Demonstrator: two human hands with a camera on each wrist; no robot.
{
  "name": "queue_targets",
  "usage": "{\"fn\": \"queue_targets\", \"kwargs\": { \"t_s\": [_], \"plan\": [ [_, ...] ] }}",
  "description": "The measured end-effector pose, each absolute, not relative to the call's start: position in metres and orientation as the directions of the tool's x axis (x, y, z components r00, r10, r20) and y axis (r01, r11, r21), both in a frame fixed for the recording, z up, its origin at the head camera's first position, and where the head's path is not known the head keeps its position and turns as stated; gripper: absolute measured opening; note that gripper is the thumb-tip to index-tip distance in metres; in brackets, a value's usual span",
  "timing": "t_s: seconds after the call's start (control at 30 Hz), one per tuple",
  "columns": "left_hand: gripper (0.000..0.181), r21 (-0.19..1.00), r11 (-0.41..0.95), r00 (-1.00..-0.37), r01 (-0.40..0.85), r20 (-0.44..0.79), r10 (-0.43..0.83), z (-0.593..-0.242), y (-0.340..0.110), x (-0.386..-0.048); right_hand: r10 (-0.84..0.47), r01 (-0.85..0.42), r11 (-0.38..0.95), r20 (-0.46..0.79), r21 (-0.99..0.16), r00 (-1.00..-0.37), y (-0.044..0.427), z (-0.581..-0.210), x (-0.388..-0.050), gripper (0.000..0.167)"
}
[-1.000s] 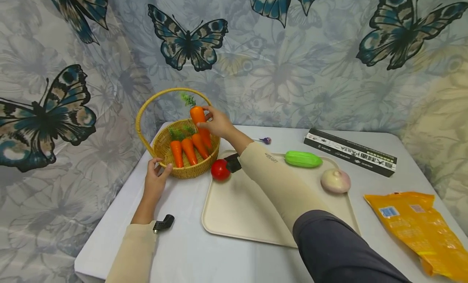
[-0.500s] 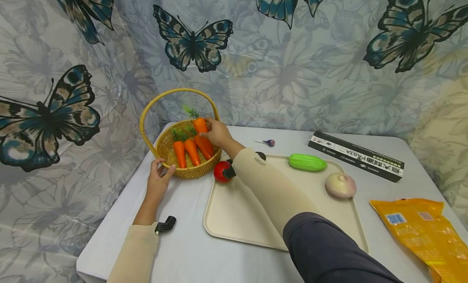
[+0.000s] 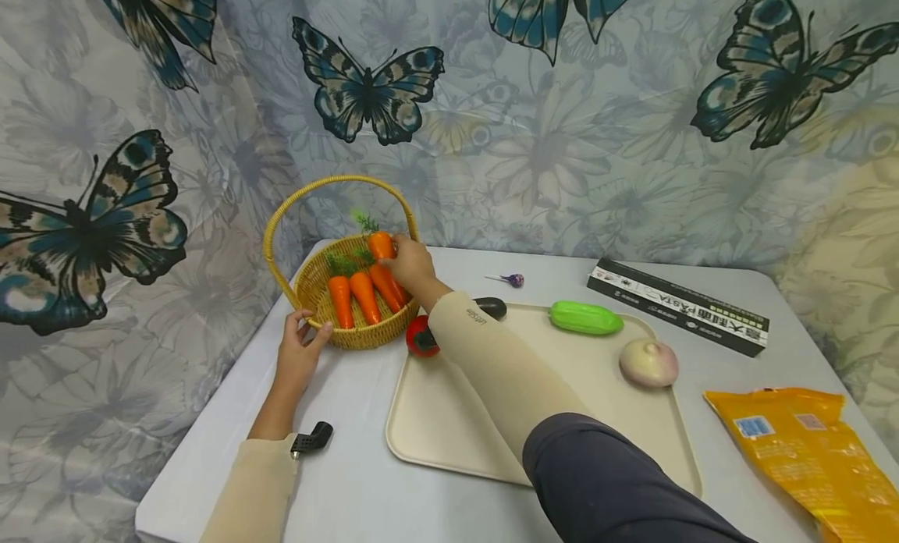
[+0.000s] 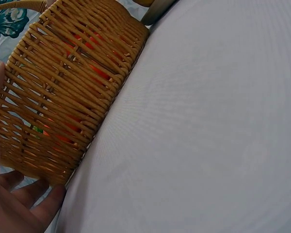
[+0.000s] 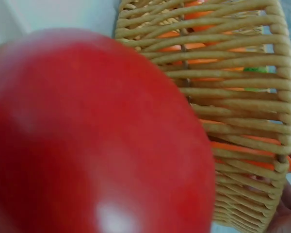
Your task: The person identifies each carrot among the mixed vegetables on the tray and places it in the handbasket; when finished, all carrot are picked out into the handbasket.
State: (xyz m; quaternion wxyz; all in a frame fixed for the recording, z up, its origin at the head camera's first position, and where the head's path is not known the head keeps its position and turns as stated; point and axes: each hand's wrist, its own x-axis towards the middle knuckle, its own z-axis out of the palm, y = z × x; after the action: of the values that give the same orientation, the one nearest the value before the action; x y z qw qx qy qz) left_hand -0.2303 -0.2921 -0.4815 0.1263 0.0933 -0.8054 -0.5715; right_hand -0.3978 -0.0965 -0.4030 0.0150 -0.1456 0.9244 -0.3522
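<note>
A yellow wicker basket (image 3: 365, 338) with a tall arched handle stands at the table's back left, several orange carrots lying in it. My left hand (image 3: 298, 352) holds the basket's near left side between thumb and fingers; its fingertips also show against the weave in the left wrist view. With my right hand (image 3: 413, 268) I grip one carrot (image 3: 380, 245) with a green leafy top, at the right inside of the basket. The right fingers are partly hidden behind it. A red tomato-like ball (image 5: 102, 131) fills much of the right wrist view, close to the basket.
Under my right forearm lies a beige tray (image 3: 449, 449). On it are a green cucumber-like vegetable (image 3: 586, 317), an onion (image 3: 649, 363) and a dark rounded thing (image 3: 492, 307). Beyond are a lollipop (image 3: 515, 280), a black pasta box (image 3: 677, 307) and an orange packet (image 3: 808, 449).
My right hand has lowered the carrot into the basket beside the others and still holds it. The left hand has kept its place on the basket. The head view has shifted slightly.
</note>
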Motion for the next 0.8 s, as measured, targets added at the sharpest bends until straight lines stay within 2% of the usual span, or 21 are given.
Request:
{"fn": "queue_targets", "kwargs": {
  "t_s": [0.33, 0.8],
  "plan": [
    [0.068, 0.946, 0.322, -0.953, -0.029, 0.071, -0.293, -0.482, -0.292, -0.23, -0.266, -0.294, 0.694, 0.146, -0.657, -0.953, -0.096, -0.408, -0.396, 0.053],
    [0.062, 0.95, 0.314, -0.955, -0.01, 0.084, -0.285, -0.483, -0.294, -0.233, -0.344, -0.36, 0.535, 0.192, -0.764, -0.919, -0.074, -0.406, -0.389, 0.054]
  ]
}}
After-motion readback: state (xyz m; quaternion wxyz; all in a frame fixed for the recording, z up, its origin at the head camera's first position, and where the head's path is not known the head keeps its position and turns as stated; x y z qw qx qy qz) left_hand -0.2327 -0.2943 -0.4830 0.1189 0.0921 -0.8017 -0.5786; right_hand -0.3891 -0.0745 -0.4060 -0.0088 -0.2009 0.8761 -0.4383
